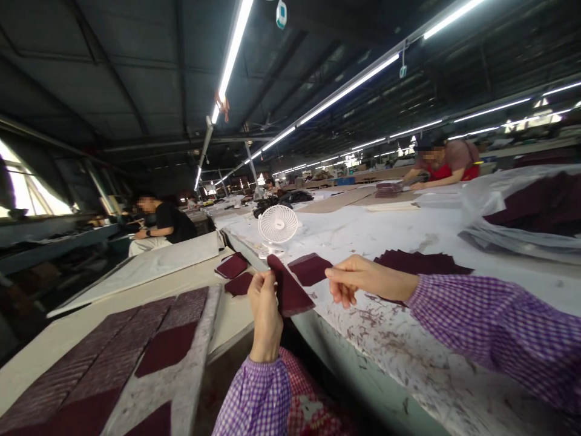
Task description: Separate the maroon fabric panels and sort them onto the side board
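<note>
My left hand (265,309) pinches a dark maroon fabric piece (290,289) along its left edge, holding it up over the gap between two tables. To its right, my right hand (349,280) is in the air with thumb and forefinger pressed together and the other fingers curled. Whether anything small is in that pinch I cannot make out. Behind the held piece, another maroon piece (311,268) lies on the white table. A fanned stack of maroon pieces (422,261) rests beyond my right wrist, partly hidden by it.
A white fan (277,225) stands at the white table's (363,230) near edge. Overlapping rows of maroon pieces (122,345) cover a board at left; smaller piles (233,266) lie by the fan. A plastic-wrapped maroon bundle (540,206) sits at right. Two people (170,221) work farther off.
</note>
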{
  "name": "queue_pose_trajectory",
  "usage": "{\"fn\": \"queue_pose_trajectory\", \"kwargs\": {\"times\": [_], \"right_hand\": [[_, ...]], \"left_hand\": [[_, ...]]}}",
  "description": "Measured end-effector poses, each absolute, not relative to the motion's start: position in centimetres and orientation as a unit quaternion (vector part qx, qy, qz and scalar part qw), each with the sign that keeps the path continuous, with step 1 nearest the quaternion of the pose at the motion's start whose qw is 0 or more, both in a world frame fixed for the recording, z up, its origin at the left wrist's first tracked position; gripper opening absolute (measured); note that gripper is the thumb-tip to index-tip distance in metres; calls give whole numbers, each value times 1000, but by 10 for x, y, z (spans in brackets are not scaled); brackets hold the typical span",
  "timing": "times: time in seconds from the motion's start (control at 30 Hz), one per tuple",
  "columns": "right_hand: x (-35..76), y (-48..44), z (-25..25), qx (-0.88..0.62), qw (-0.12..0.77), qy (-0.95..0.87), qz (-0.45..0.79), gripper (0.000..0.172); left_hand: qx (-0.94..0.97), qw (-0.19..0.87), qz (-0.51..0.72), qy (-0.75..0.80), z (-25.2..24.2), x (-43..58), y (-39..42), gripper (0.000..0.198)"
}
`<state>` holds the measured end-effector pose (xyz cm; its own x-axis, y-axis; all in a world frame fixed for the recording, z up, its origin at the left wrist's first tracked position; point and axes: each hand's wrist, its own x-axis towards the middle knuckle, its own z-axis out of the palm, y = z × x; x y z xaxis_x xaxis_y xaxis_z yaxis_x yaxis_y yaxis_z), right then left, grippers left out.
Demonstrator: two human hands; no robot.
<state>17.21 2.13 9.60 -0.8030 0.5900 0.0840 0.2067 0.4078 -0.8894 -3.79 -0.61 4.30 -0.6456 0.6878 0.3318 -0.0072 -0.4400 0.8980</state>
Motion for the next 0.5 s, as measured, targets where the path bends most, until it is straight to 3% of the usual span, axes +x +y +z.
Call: {"fn": "queue_pose_trajectory", "kwargs": {"times": [0.07,0.13,0.37,0.5], "right_hand": [[181,-10,103,-169,24,-793,585,58],[184,-33,105,-118,-44,-774,620,58],[186,-23,83,-242,189,-655,691,72],[201,-11,77,-308,254,-638,659,44]], "left_hand": [[379,215,759,484,44,-24,-9,15],[405,185,740,504,48,-13,-12,10],[662,-15,600,449,47,22,-54,7],[812,-31,464,353,35,36,-83,11]]}}
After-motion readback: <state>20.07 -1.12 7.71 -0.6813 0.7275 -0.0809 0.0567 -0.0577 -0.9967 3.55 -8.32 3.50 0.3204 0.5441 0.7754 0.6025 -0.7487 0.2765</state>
